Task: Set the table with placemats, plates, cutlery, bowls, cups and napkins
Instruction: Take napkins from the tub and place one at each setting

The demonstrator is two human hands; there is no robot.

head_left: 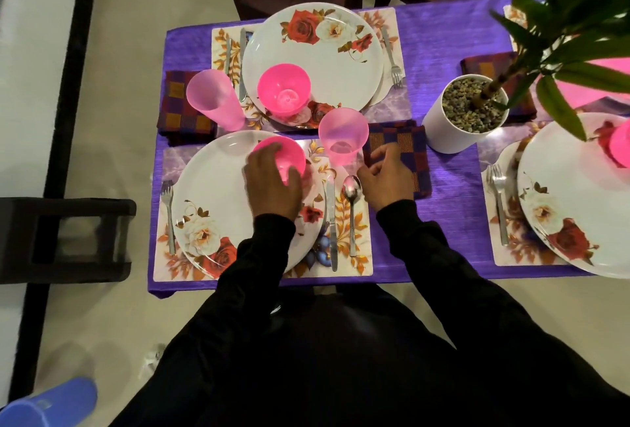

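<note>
My left hand (pixel 272 184) grips the pink bowl (pixel 284 157) on the near plate (pixel 211 195); my right hand (pixel 387 179), fingers loosely curled, rests on the checked napkin (pixel 409 154).

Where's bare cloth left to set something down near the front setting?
Bare purple cloth lies between the near placemat and the right placemat, below the white plant pot. Crowded between the near plate and far plate.

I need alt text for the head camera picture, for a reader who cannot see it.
A person's left hand grips a pink bowl on the near floral plate, while the right hand touches a checked napkin beside a pink cup. The purple table holds more set places and a potted plant.
</note>
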